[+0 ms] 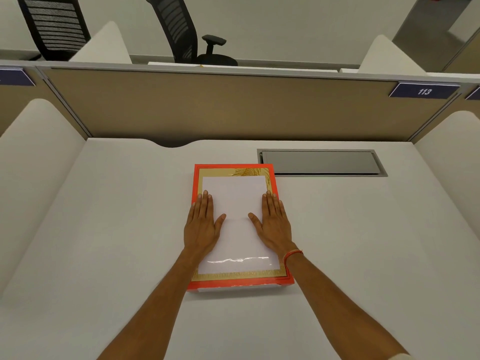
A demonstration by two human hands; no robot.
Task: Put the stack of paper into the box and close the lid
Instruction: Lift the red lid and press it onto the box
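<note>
Left hand (204,224) and right hand (272,224) both lie flat, fingers extended, palms pressed on the lid (235,203) of the orange box (240,284) at frame centre. Neither grasps anything. Lid sits closed; paper not visible. Grey cable hatch (320,162) lies just right of the box's far corner on the desk (104,229).

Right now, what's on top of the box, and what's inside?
Both hands lie flat, palms down, on the box: left hand and right hand. A clear window in its top shows white paper; nothing deeper is visible.
</note>
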